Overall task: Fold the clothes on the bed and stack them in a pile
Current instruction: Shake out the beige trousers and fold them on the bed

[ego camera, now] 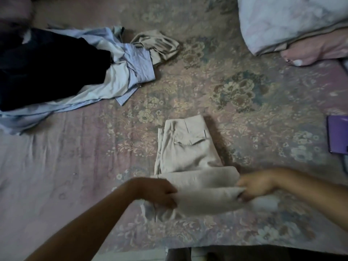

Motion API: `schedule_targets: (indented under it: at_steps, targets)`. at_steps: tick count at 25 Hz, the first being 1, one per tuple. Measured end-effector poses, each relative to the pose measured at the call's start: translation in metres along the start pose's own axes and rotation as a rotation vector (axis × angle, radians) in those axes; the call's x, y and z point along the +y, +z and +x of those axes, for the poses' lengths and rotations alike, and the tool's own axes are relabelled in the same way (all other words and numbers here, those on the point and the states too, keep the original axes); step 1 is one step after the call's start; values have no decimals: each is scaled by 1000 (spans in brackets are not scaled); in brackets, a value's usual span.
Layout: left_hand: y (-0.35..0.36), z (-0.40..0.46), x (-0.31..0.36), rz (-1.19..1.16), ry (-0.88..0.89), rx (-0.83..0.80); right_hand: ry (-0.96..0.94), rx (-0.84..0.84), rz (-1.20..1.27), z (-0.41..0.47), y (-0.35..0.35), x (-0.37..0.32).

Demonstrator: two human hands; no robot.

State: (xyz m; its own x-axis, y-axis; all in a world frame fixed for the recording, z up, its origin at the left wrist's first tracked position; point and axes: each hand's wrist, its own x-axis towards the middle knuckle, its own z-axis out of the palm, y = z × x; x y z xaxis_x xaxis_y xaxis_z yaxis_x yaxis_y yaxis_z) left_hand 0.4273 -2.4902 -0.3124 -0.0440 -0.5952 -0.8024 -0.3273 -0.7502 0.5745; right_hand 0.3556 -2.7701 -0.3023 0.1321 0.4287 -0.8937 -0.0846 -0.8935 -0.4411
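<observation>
Beige trousers (186, 147) lie partly folded on the floral bedspread (235, 87), waistband and pocket toward the far side. Their near end is lifted and blurred. My left hand (160, 192) grips that near fold at its left side, and my right hand (258, 186) grips it at its right side. At the far left lies a heap of unfolded clothes: a dark navy garment (47, 72) on top of a light blue shirt (124, 72). A crumpled beige garment (160, 46) sits just beyond the shirt.
Pillows in pale floral and pink covers (293, 23) are stacked at the far right corner. A purple flat object (338, 136) lies at the right edge. The bed's near edge (226, 245) runs along the bottom, with floor below it.
</observation>
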Motion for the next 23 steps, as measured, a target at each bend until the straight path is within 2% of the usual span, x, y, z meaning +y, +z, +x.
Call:
schedule_targets:
  at_steps: [1, 2, 3, 5, 6, 7, 8, 11, 13, 15, 18, 19, 20, 23]
  targets:
    - [-25, -5, -3, -39, -1, 85, 9, 19, 11, -6, -29, 2]
    - [-52, -8, -10, -95, -10, 243, 24, 114, 48, -9, -59, 7]
    - [-79, -8, -23, -199, -19, 449, 36, 279, 97, -7, -90, 14]
    - [-114, 0, -57, -662, -18, 843, 46, 775, 294, 6, -134, 30]
    - [-118, 11, -78, -970, -43, 961, 62, 1031, 441, 20, -143, 40]
    - [-114, 28, -95, -1214, -83, 1013, 111, 1210, 585, 36, -141, 50]
    - [-100, 45, -106, -1334, -138, 1051, 158, 1268, 710, 57, -127, 60]
    - [-56, 89, -113, -1218, -356, 1209, 246, 1126, 1048, 116, -69, 67]
    - [-43, 99, -100, -1181, -499, 1207, 236, 1138, 1233, 132, -56, 71]
    - [-41, 97, -84, -1149, -522, 1232, 191, 1142, 1372, 134, -59, 65]
    - [-33, 93, -73, -976, -475, 1484, 125, 1386, 1407, 128, -45, 48]
    - [-29, 91, -70, -934, -455, 1515, 128, 1445, 1412, 125, -31, 41]
    - [-24, 93, -73, -917, -431, 1498, 157, 1469, 1388, 126, -15, 37]
    - [-10, 105, -85, -964, -406, 1359, 292, 1317, 1247, 135, 13, 41]
